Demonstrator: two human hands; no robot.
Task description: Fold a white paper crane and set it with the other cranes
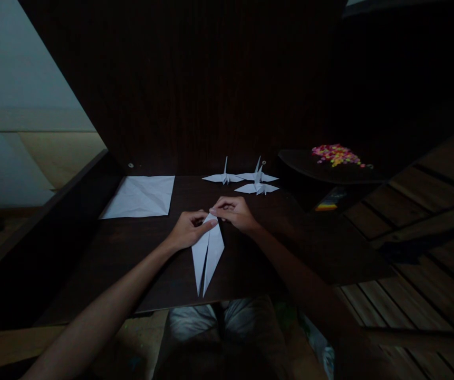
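Note:
A white folded paper (215, 253), long and diamond-shaped with a slit between two lower points, lies over the dark desk with its points toward me. My left hand (190, 229) grips its upper left part, thumb on top of the paper. At the top tip, my right hand (234, 212) pinches the paper between thumb and fingers. Behind the hands stand three white paper cranes: one on the left (225, 178), one at the front right (258, 188) and one partly hidden behind it (268, 176).
A creased white paper sheet (143, 196) lies at the desk's back left. To the right, a dark raised shelf (296, 158) carries a pile of small colourful pieces (337, 154). The desk (151, 285) has a raised side panel on the left and a tall back panel.

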